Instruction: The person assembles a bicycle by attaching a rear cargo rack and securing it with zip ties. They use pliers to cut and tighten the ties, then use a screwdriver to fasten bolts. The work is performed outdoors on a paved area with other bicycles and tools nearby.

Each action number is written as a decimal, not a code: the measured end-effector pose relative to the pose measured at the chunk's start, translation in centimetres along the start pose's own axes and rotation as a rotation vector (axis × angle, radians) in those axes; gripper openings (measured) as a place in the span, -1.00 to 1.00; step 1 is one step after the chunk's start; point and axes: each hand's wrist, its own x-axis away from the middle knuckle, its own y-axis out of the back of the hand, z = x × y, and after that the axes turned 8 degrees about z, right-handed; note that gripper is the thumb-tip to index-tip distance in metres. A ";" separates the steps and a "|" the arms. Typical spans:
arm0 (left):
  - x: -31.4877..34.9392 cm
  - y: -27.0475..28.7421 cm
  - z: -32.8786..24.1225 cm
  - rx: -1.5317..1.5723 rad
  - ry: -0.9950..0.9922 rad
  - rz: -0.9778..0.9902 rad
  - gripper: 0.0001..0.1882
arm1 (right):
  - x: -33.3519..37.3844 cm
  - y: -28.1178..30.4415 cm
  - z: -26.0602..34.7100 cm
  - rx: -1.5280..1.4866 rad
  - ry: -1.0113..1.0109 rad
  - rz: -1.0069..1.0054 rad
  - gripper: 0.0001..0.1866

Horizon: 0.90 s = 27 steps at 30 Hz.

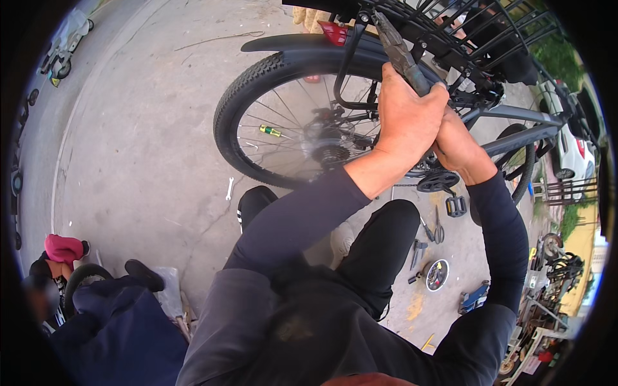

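My left hand (409,122) is closed around worn grey pliers (400,55), whose jaws point up toward a bolt where the black basket (450,32) meets the rack of a bicycle. Close against it, my right hand (457,145) has its fingers hidden behind the left, so I cannot tell what they grip. Below and left of the hands stands the bicycle's rear wheel (233,96), under a black mudguard (290,43) with a red tail light (333,32). The chain and pedal (456,206) lie below my wrists.
A green-yellow screwdriver (270,130) and a spanner (230,188) lie on the concrete. Right of my knee are scissors-like tools (439,225), a bowl of small parts (438,275) and a blue tool (474,297). Another person in dark blue (122,321) is at lower left. Parked cars (573,148) stand at right.
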 end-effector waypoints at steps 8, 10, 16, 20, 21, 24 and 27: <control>-0.9 -0.7 0.4 0.344 -0.184 0.083 -0.72 | 0.9 -0.6 1.6 0.380 0.105 -0.162 -0.72; -1.1 0.0 0.3 0.386 -0.157 0.146 -0.71 | 0.5 -0.8 1.7 0.512 0.203 -0.191 -0.69; -1.5 0.9 2.0 0.520 -0.090 0.269 -0.64 | -0.1 -2.4 0.6 0.626 0.347 -0.345 -0.66; -2.4 1.4 3.2 0.629 -0.147 0.414 -0.61 | 0.2 -3.7 1.5 0.735 0.225 -0.444 -0.77; -2.4 1.5 3.3 0.657 -0.146 0.449 -0.61 | 0.1 -4.1 1.3 0.762 0.240 -0.492 -0.78; -2.8 2.0 3.6 0.720 -0.148 0.547 -0.59 | -0.3 -4.4 0.0 0.821 0.234 -0.606 -0.81; -3.4 2.8 4.0 0.724 -0.153 0.620 -0.58 | -0.9 -5.3 -0.1 0.858 0.264 -0.665 -0.81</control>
